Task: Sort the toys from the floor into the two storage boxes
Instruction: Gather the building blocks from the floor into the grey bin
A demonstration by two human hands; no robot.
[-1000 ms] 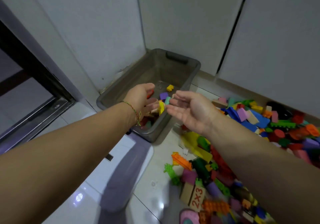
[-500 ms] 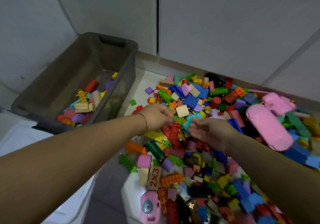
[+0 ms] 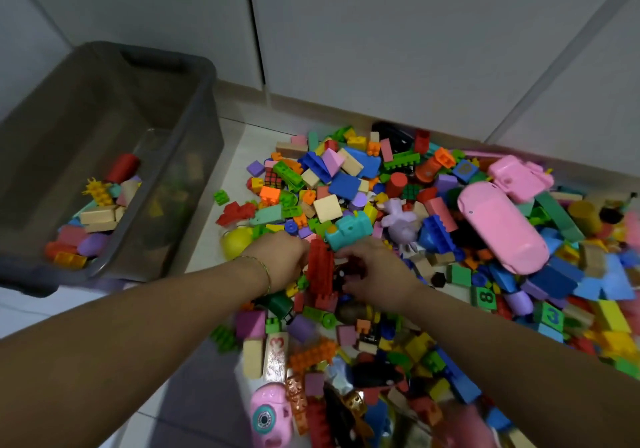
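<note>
The left hand [image 3: 280, 260] and the right hand [image 3: 375, 271] dig with curled fingers into the toys [image 3: 346, 184] heaped on the floor [image 3: 239, 150], on either side of a red block [image 3: 320, 264], probably to gather some for the grey box [image 3: 212, 80] nearby; whether they grip anything I cannot tell.

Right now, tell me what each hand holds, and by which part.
Cannot be told: the left hand curls against the left side of the red block, right hand over a dark toy beside it; fingertips hidden.
</note>
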